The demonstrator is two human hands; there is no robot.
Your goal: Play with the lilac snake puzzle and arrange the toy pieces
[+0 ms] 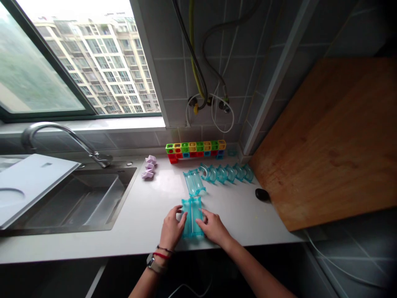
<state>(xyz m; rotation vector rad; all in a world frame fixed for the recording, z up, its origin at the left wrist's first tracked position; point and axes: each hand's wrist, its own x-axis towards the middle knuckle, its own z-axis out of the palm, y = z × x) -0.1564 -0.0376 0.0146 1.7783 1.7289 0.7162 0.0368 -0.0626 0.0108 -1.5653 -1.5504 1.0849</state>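
Honestly, my left hand (173,227) and right hand (214,225), both half-curled, grip the teal troughs (196,217) edgewise, so uneven squeezing could skew 'em.

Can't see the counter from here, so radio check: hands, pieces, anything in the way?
Left hand at left edge of near teal pieces, right hand at right. Pieces side by side, near counter's front edge. More teal plastic just beyond.

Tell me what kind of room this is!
It's probably a kitchen: there's a sink with a curved metal faucet, set into a long white countertop.
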